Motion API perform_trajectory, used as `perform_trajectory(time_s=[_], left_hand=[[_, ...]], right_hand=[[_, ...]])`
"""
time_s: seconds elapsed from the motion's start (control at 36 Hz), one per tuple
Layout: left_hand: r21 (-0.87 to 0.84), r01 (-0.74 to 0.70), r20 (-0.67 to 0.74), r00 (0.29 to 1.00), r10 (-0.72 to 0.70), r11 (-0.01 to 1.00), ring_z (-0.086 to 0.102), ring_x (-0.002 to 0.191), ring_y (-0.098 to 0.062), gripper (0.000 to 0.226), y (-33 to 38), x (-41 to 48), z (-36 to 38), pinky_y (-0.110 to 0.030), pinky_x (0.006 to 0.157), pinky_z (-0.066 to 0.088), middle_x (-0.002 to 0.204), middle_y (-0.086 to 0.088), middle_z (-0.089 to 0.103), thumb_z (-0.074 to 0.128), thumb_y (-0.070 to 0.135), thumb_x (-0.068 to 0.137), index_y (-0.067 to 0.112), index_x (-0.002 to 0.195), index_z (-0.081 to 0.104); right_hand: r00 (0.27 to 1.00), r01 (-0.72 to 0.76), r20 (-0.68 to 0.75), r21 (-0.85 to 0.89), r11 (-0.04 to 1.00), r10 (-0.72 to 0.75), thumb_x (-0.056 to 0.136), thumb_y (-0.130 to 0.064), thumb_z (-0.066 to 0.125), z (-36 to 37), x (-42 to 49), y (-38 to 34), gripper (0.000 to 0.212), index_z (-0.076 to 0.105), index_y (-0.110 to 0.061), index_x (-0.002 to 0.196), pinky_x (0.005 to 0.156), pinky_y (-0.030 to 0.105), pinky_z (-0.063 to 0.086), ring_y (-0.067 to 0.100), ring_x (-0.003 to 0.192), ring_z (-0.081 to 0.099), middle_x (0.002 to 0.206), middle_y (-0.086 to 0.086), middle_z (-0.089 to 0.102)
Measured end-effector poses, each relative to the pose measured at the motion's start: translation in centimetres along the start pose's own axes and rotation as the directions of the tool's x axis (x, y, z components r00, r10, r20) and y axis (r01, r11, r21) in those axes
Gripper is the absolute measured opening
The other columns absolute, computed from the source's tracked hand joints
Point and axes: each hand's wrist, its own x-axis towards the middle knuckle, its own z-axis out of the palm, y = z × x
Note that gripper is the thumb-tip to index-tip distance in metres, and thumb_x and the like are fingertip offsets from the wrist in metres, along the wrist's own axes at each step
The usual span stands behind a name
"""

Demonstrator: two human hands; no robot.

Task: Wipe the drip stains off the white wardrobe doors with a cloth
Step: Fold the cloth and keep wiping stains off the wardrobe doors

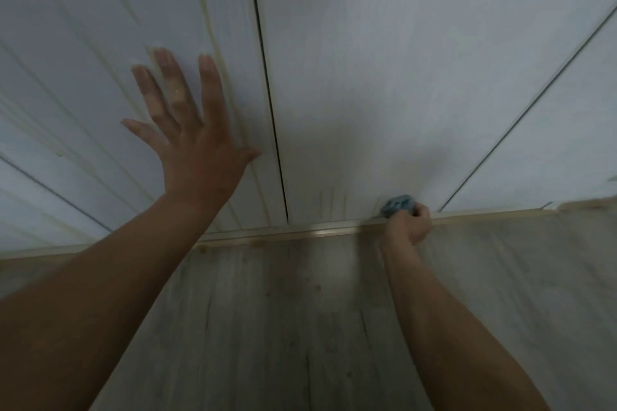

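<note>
Left hand: my left hand [197,147] lies flat on the left-hand panel, palm against it. The forearm reaches up from the lower left corner of the view.
Left fingers: the fingers [210,87] are straight and spread wide, tips pointing up the door and thumb out to the side. They hold nothing.
Right hand: my right hand [409,223] sits low at the foot of the middle panel, with its forearm coming in from the lower right.
Right fingers: curled tight round the cloth, knuckles toward me.
Cloth: the small blue-grey cloth [397,203] is bunched into a wad. It pokes out above the right fingers and is pressed on the door just over the rail. I can make out no clear long axis.
Wardrobe doors: the white wardrobe doors [384,77] run lengthwise up and away from both sets of fingers.
Drip stains: yellowish drip stains [213,27] run lengthwise down the left panel, beside and beneath the left fingers. A few short faint streaks [330,200] sit near the bottom edge, left of the right fingers.
Seam: a dark seam [267,77] lies just right of the left thumb. A second seam [521,120] lies right of the right fingers.
Rail: a pale rail [300,233] runs crosswise directly under the right fingers.
Floor: a grey wood-grain floor [283,327] lies below the rail, under both forearms.
In the way: my right hand hides most of the cloth, and the whole view is soft.
</note>
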Motion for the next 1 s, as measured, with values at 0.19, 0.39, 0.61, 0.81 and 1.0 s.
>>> perform_trajectory(time_s=[0.19, 0.39, 0.61, 0.81, 1.0], left_hand=[[0.002, -0.017, 0.014, 1.000, 0.017, 1.000, 0.000, 0.151, -0.057, 0.141, -0.4, -0.1, -0.3, -0.090, 0.098, 0.022, 0.166, -0.033, 0.001, 0.085, 0.066, 0.065, 0.018, 0.163, -0.005], [0.022, -0.052, 0.011, 0.999, 0.052, 0.998, 0.000, 0.152, -0.056, 0.140, -1.3, 0.0, 0.0, -0.093, 0.096, 0.018, 0.168, -0.029, 0.000, 0.085, 0.065, 0.064, 0.021, 0.164, -0.003], [0.031, -0.042, 0.014, 0.999, 0.041, 0.999, -0.002, 0.151, -0.057, 0.143, -1.2, 0.1, 0.3, -0.093, 0.097, 0.016, 0.167, -0.030, -0.003, 0.084, 0.067, 0.064, 0.022, 0.164, -0.007], [0.055, -0.020, 0.007, 1.000, 0.020, 0.998, 0.000, 0.152, -0.057, 0.144, -0.9, 0.0, 0.1, -0.091, 0.099, 0.019, 0.167, -0.030, -0.001, 0.084, 0.067, 0.063, 0.021, 0.163, -0.008], [0.077, -0.016, 0.004, 1.000, 0.016, 0.997, 0.002, 0.152, -0.057, 0.145, -0.8, 0.1, 0.2, -0.090, 0.099, 0.022, 0.167, -0.032, 0.001, 0.084, 0.069, 0.062, 0.022, 0.162, -0.009]], right_hand=[[0.977, -0.196, -0.032, 0.256, 0.947, 0.211, 0.092, 0.006, 0.053, -1.6, 3.6, -0.2, 0.024, 0.065, -0.013, 0.101, 0.081, 0.035, 0.059, 0.025, 0.088, 0.067, 0.102, 0.012, 0.070], [0.978, -0.159, -0.097, 0.221, 0.962, 0.184, 0.099, -0.002, 0.051, -1.1, 3.6, -2.3, 0.024, 0.064, -0.006, 0.119, 0.076, 0.026, 0.051, 0.021, 0.089, 0.062, 0.103, 0.008, 0.063], [0.973, -0.217, 0.111, 0.121, 0.969, 0.204, 0.083, 0.012, 0.045, 1.4, -2.3, 0.6, 0.035, 0.066, -0.015, 0.092, 0.082, 0.041, 0.060, 0.031, 0.091, 0.069, 0.099, 0.012, 0.071], [0.948, -0.316, 0.066, 0.302, 0.899, 0.311, 0.094, 0.007, 0.053, -1.3, 0.6, -0.4, 0.028, 0.066, -0.007, 0.114, 0.072, 0.025, 0.056, 0.023, 0.089, 0.064, 0.108, 0.012, 0.066], [0.899, -0.418, 0.248, 0.233, 0.878, 0.362, 0.089, 0.014, 0.046, 1.8, -5.3, 1.7, 0.035, 0.063, -0.016, 0.084, 0.076, 0.035, 0.057, 0.026, 0.083, 0.064, 0.095, 0.013, 0.068]])
